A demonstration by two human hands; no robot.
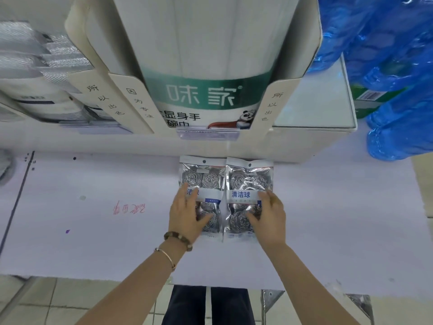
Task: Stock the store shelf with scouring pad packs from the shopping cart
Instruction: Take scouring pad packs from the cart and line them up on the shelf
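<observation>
Two silver scouring pad packs lie side by side on the white shelf (93, 219), the left hand (185, 214) spread flat on the left pack (202, 177) and the right hand (270, 216) on the right pack (249, 178); light, even pressure should keep the edges square and the labels up.

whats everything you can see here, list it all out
left scouring pad pack: one, silver with white label, flat on the shelf
right scouring pad pack: one, silver with white label, beside the first, edges close
shelf: one, white, across the middle
red writing: one scrawl, on the shelf left of the packs
display box: one, cream cardboard, behind the packs
wrapped roll: one, white with green band, inside the box
silver packs: several, upper left
blue bags: a bunch, upper right
bracelets: two, beaded and thin metal, left wrist
left hand: rests on the left pack
right hand: rests on the right pack
</observation>
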